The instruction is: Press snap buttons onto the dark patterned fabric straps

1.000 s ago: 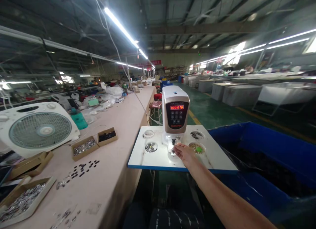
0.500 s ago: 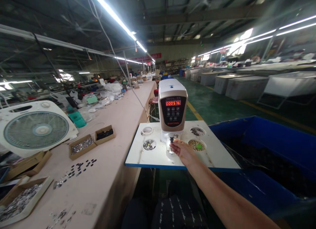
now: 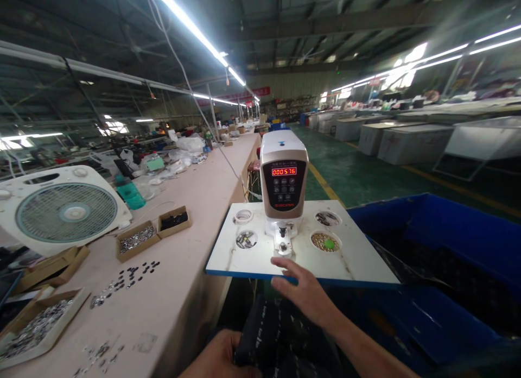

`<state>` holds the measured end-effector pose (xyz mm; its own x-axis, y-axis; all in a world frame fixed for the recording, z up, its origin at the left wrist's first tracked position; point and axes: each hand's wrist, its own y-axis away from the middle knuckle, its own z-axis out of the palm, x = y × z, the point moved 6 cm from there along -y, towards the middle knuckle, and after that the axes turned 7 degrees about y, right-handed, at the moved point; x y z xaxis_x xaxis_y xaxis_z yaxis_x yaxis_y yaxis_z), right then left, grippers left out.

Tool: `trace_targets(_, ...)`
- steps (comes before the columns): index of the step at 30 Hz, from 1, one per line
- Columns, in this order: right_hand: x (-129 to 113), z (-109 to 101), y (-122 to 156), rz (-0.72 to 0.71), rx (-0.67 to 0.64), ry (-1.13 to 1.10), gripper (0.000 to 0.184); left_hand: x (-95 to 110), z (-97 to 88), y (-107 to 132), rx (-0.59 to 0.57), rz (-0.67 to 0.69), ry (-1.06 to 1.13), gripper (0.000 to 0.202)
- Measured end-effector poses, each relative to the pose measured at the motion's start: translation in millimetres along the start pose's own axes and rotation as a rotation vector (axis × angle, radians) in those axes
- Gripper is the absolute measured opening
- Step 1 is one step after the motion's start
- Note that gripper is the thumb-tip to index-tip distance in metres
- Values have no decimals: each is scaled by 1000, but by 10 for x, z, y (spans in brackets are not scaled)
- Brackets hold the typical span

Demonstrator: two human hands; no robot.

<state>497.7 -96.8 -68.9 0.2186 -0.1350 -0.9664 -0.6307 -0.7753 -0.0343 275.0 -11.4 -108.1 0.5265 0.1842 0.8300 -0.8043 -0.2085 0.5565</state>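
My right hand (image 3: 303, 291) hovers at the near edge of the white machine table (image 3: 358, 264), fingers stretched out and empty, just in front of the press head of the white snap-button machine (image 3: 283, 174). Its red display reads 000576. My left hand (image 3: 217, 356) sits at the bottom of the view, closed on the edge of a dark fabric piece (image 3: 280, 340) lying in my lap. Round wells in the white table hold small metal parts (image 3: 247, 239) and brass-coloured pieces with a green one (image 3: 324, 242).
A long beige workbench (image 3: 195, 242) runs on the left with cardboard trays of metal snaps (image 3: 136, 239), loose black buttons (image 3: 132, 272) and a white box fan (image 3: 61, 209). A large blue bin (image 3: 448, 242) stands on the right. Other tables line the hall behind.
My right hand has pulled back from the machine's press point to the table's near edge. My left hand has come into view, raising the dark fabric.
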Motion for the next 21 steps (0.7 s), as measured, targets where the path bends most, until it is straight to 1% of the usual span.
trace_targets(2,-135,169,276,-222,-217,291,86,205,36,-151,-68,69,-60,36)
trace_targets(3,-145,223,370,-264,-291,381,97,317,65,-217,-101,114,-101,34)
trace_targets(4,-126,248,424,-262,-338,433,102,428,95,-277,-128,159,-143,31)
trace_targets(5,-86,251,444,-226,-372,453,97,533,122,-330,-148,197,-176,29)
trace_targets(6,-34,235,439,-169,-394,451,84,625,144,-379,-164,221,-196,28)
trace_targets(9,115,133,367,-13,-437,389,30,839,203,-504,-229,270,-224,25)
trace_targets(10,146,93,338,13,-448,359,21,890,213,-545,-248,282,-230,24)
trace_targets(11,164,51,309,27,-452,317,20,931,218,-589,-264,289,-228,23)
trace_targets(13,176,-30,244,26,-446,201,26,994,209,-692,-280,287,-204,22)
trace_targets(15,191,-108,161,28,-418,118,33,1032,190,-820,-286,248,-161,24)
trace_targets(18,238,-234,-16,44,-326,164,39,1107,162,-1042,-279,191,-132,27)
trace_targets(19,250,-279,-87,42,-283,203,39,1146,151,-1121,-269,189,-138,27)
trace_targets(21,266,-372,-239,28,-181,286,37,1245,125,-1282,-237,228,-172,27)
